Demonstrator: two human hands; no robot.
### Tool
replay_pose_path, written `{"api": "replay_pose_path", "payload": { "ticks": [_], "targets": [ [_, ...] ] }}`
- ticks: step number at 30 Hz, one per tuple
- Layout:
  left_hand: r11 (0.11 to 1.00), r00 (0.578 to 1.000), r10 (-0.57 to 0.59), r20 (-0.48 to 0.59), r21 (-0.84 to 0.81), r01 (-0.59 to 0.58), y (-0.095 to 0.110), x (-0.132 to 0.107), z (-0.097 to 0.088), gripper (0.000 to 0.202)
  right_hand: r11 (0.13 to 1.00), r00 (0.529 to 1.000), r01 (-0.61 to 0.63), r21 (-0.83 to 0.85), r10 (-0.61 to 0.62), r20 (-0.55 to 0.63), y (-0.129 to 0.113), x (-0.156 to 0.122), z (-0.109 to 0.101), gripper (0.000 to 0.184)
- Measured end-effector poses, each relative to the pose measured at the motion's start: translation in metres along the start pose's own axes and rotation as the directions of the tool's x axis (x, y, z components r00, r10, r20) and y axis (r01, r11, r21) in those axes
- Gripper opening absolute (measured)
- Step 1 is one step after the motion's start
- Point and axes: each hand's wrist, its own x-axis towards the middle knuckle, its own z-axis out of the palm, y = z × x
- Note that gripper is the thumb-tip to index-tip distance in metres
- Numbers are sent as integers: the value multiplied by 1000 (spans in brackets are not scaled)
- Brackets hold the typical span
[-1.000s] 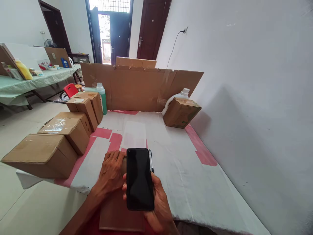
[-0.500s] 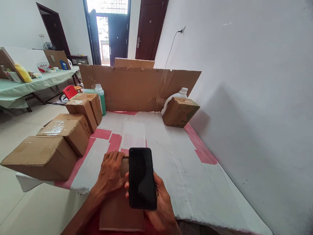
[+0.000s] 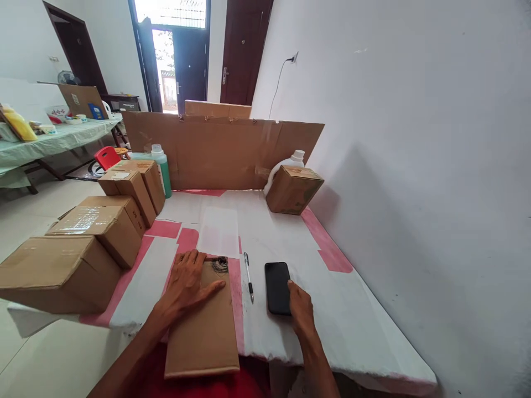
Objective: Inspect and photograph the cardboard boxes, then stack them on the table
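My left hand lies flat across the left side of a brown cardboard piece, thumb spread out and fingers over its far end. Black scribbled circles mark the cardboard's far right corner, and its near end hangs past the table edge. A black smartphone is in my right hand, gripped by its right edge, low over the table or touching it; I cannot tell which. Between the cardboard and the phone a pen with a black grip lies on the white cloth.
Several cardboard boxes line the table's left edge, a green bottle behind them. A tilted box leans by a white jug at back right. An upright cardboard sheet closes the far side; a wall runs along the right.
My right hand has moved the phone right and down, from above the cardboard to beside the pen. The scribble and pen now show. My left hand stays on the cardboard.
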Motion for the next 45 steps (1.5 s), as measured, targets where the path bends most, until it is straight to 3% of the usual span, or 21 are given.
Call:
{"api": "replay_pose_path", "payload": {
  "ticks": [4,6,9,13,15,16,17,19,20,21,22,25,27,30,33,36,39,42,45],
  "targets": [
    [998,996,-33,82,-42,36,-4,13,7,55,967,997,73,-246,-80,-18,10,-1,-10,34],
    [994,998,-31,48,-108,36,-10,18,10,56,942,993,105,-320,-118,-21,12,-3,-10,30],
    [963,993,-73,-94,-267,45,-25,19,7,53,908,986,136,-395,-165,-38,14,-4,-8,33],
    [902,907,-300,-294,-398,169,-52,-6,1,49,878,974,168,-449,-218,-63,14,-18,0,37],
    [854,864,-413,-287,-452,258,-61,-36,9,54,888,965,258,-381,-258,54,15,-37,6,40],
    [823,852,-459,-251,-481,301,-63,-53,16,57,899,943,322,-297,-278,181,16,-51,9,44],
    [786,845,-497,-197,-515,342,-62,-72,25,58,908,889,380,-177,-306,341,18,-66,13,50],
    [719,857,-512,-60,-576,389,-52,-108,41,56,910,692,406,87,-368,621,20,-97,20,69],
    [696,871,-491,6,-599,396,-45,-123,46,55,908,605,378,179,-389,695,19,-110,22,75],
    [671,872,-488,48,-618,410,-37,-134,48,57,909,558,343,238,-401,726,16,-121,23,76],
    [644,861,-502,83,-628,436,-29,-141,45,59,912,558,309,270,-404,725,10,-129,23,73],
    [577,839,-515,175,-653,490,-13,-140,11,61,931,678,257,261,-366,637,-23,-130,15,51],
    [577,866,-461,195,-675,460,-13,-124,-20,60,933,748,272,237,-360,557,-54,-118,10,42],
    [632,907,-404,118,-681,370,-18,-92,-44,59,904,769,318,284,-422,481,-94,-93,16,45],
    [635,918,-397,14,-718,286,-21,-64,-25,62,869,752,267,417,-459,473,-101,-74,46,56],
    [586,916,-400,-8,-771,249,-16,-52,11,65,883,800,136,450,-366,475,-81,-69,82,70],
    [610,929,-369,11,-751,251,-8,-46,31,65,892,840,27,452,-265,473,-66,-66,99,74],
    [678,966,-260,-12,-714,174,7,-17,37,72,823,875,-44,566,-242,420,-72,-42,85,73],
    [681,999,-38,4,-731,29,32,46,51,81,800,939,-5,600,-202,277,-81,13,48,71]
  ]
}}
